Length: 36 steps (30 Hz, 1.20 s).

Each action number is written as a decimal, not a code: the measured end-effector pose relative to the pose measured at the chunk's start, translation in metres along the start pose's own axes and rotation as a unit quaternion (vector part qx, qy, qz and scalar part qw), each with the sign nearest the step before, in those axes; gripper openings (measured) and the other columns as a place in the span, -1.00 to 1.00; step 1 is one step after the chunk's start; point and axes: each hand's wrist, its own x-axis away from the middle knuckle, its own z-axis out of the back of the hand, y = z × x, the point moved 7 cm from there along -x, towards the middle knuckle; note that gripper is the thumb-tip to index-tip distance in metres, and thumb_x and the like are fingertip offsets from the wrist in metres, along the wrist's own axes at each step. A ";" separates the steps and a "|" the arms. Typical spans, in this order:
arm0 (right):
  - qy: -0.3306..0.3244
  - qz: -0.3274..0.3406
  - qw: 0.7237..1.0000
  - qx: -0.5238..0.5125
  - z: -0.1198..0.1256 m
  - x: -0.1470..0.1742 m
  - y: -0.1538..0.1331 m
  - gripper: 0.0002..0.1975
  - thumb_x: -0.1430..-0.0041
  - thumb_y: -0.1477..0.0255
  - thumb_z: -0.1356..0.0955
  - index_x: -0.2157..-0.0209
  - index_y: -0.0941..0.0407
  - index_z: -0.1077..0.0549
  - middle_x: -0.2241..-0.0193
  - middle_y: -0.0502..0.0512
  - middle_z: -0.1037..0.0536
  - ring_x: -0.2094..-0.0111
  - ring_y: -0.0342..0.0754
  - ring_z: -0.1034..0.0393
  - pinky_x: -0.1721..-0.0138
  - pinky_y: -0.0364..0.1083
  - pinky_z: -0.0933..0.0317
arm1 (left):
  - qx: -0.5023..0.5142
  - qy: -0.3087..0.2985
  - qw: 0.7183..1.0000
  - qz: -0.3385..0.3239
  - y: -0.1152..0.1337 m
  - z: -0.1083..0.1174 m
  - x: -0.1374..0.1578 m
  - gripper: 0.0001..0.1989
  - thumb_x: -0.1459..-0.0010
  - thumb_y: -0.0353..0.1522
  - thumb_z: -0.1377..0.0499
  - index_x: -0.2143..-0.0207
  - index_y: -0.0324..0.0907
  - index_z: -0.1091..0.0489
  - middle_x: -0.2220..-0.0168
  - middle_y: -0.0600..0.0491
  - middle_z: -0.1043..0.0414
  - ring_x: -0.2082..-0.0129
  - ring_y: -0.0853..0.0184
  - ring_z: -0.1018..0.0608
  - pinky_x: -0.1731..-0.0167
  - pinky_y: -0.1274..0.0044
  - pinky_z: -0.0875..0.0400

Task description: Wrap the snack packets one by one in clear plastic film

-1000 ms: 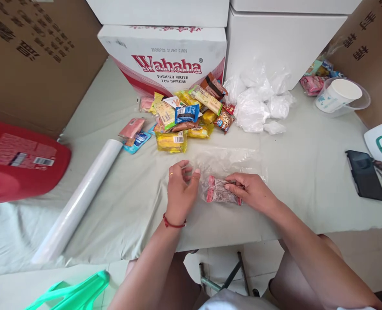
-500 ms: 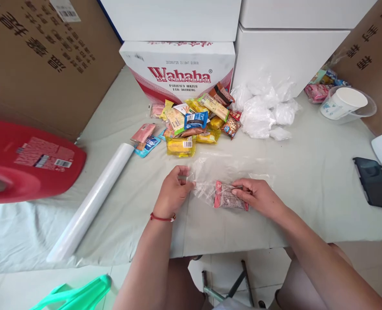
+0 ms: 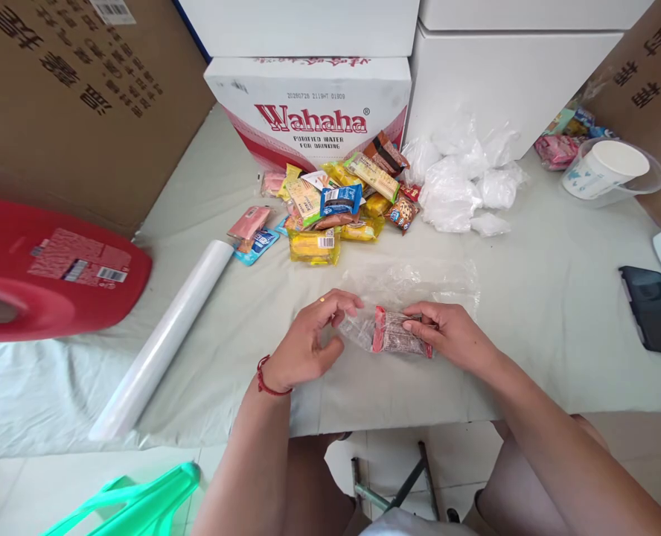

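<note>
A clear plastic bag [image 3: 420,279] lies flattened on the cloth-covered table in front of me. On or in its near part rests a snack packet [image 3: 400,335] with a see-through middle, dark brown contents and red ends; which of the two I cannot tell. My right hand [image 3: 447,331] pinches the packet's upper right side between thumb and fingers. At the bag's left end, my left hand [image 3: 319,335] has thumb and forefinger spread, the fingertips close to the plastic. Beyond the bag is a pile of wrapped snacks [image 3: 339,201] in yellow, blue and brown.
Knotted white bags [image 3: 456,186] sit right of the pile, before a white cabinet. A plastic film roll [image 3: 166,335] and red jug [image 3: 56,268] lie left. Right are a paper cup [image 3: 604,171] and phone [image 3: 651,309]. A Wahaha carton [image 3: 313,112] stands behind.
My left hand has let go of the bag's left edge, and its fingers have opened and moved rightward. The right hand keeps its pinch on the packet. The view has tilted slightly.
</note>
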 end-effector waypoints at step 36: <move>-0.014 -0.012 1.000 -0.015 0.000 -0.001 0.012 -0.61 -0.33 0.06 -0.32 0.07 0.05 -0.57 0.59 -0.11 -0.36 0.57 -0.14 -0.27 0.50 -0.15 -0.09 | -0.074 -0.035 0.996 0.029 -0.017 0.017 0.015 -0.90 -0.22 -0.39 -0.15 0.31 -0.06 -0.47 0.27 0.04 -0.57 0.13 0.21 -0.54 0.00 0.31 -0.33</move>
